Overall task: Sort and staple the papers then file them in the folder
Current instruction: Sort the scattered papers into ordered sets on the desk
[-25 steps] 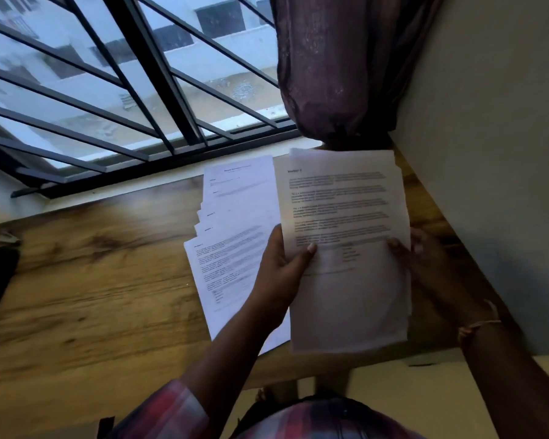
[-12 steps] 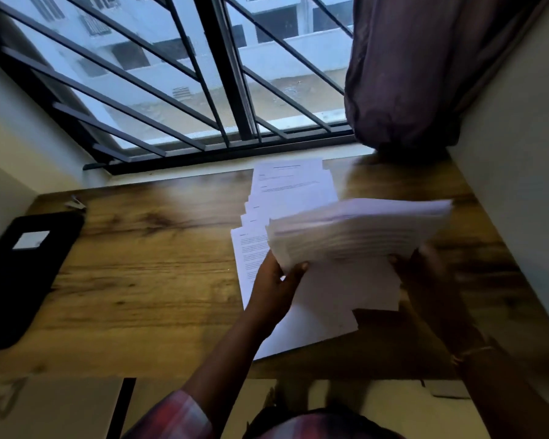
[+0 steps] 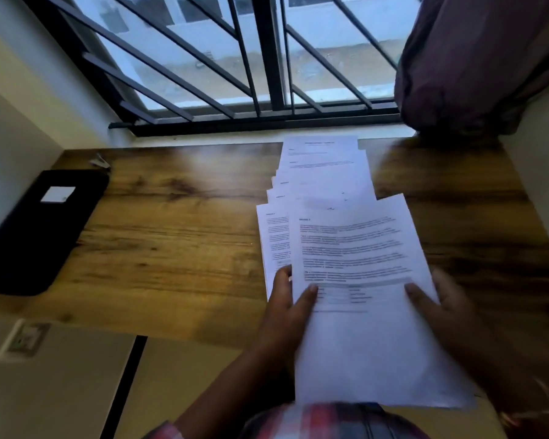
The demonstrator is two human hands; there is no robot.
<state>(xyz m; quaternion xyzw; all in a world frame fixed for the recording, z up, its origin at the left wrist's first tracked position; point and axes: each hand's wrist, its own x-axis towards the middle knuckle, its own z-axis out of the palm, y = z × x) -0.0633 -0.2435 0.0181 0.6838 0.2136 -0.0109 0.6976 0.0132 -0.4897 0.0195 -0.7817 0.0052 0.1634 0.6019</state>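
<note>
A stack of papers (image 3: 355, 248) juts over the table's (image 3: 171, 236) near edge, pinched at its sides by the left hand (image 3: 286, 308) and right hand (image 3: 447, 308), thumbs on top. Fanned sheets (image 3: 324, 172) reach the far edge. A black folder (image 3: 42, 229) lies at the left edge, with a stapler (image 3: 99, 161) near the far left corner.

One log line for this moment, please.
step: sorting; left hand: holds sheets; right hand: holds sheets; folder: untouched on desk
</note>
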